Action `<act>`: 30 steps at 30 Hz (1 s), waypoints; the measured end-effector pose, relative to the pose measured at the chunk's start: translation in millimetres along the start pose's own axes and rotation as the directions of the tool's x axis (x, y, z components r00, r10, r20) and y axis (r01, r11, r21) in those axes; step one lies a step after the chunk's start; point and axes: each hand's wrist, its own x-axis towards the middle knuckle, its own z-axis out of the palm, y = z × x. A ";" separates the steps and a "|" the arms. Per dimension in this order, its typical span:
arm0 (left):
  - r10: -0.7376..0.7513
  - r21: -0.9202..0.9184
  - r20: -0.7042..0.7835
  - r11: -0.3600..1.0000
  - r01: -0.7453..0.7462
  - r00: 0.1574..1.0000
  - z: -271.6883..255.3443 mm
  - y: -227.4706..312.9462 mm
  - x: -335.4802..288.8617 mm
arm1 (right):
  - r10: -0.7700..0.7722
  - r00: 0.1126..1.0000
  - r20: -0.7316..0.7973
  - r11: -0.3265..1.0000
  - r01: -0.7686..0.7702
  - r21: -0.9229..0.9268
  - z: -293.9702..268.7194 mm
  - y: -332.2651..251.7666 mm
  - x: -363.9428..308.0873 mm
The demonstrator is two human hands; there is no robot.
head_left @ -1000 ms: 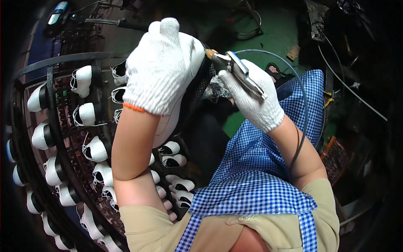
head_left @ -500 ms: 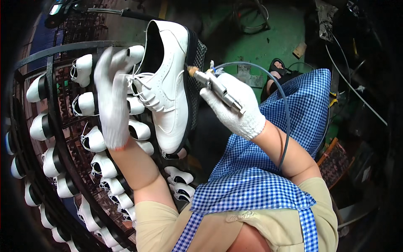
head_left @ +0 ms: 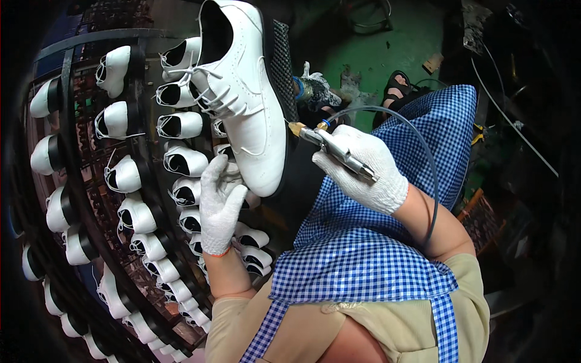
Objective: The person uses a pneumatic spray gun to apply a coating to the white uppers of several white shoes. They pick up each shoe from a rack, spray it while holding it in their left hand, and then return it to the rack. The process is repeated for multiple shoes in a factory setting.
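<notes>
A large white lace-up shoe [head_left: 257,115] with a dark sole stands at the upper middle, toe pointing toward me. My left hand [head_left: 221,206], in a white knit glove, is beside its toe, fingers apart and slightly curled. Whether the fingertips touch the shoe I cannot tell. My right hand [head_left: 372,166], also gloved, is closed around a small metal spray gun [head_left: 342,154] with a brass nozzle. That nozzle points at the sole edge on the shoe's right side, close to it. A thin grey hose [head_left: 423,145] runs from the gun over my right forearm.
At the left a dark metal rack [head_left: 78,163] carries several rows of white shoes [head_left: 124,175]. Black mesh [head_left: 282,66] shows behind the big shoe. A blue checked apron [head_left: 363,266] covers my lap. A sandalled foot [head_left: 396,88] rests on the green floor [head_left: 417,42].
My left hand has come down and right, from beside the laces to the toe. The spray gun has moved slightly down and right. The view has shifted, and the shoe appears higher.
</notes>
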 end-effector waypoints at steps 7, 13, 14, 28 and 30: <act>0.145 0.413 0.153 0.889 -0.196 0.978 31.9 43.6 7.6 | 0.049 0.981 0.188 0.995 -0.031 -0.096 -39.4 -16.2 -19.1; 0.437 0.582 0.582 0.365 -0.727 0.686 52.6 97.0 46.1 | 0.001 0.981 0.194 0.995 0.019 -0.102 -64.5 -19.9 -34.0; 0.468 0.562 0.649 0.239 -0.792 0.601 56.5 102.9 52.6 | -0.007 0.980 0.201 0.995 0.027 -0.095 -67.9 -20.4 -36.8; 0.362 0.624 0.693 0.134 -0.770 0.624 99.5 135.0 92.9 | -0.087 0.993 -0.077 0.972 0.067 -0.226 -87.6 -16.4 -46.8; 0.388 0.658 0.651 0.140 -0.739 0.653 109.0 135.5 99.3 | -0.085 0.988 -0.127 0.959 0.046 -0.281 -87.8 -14.9 -40.8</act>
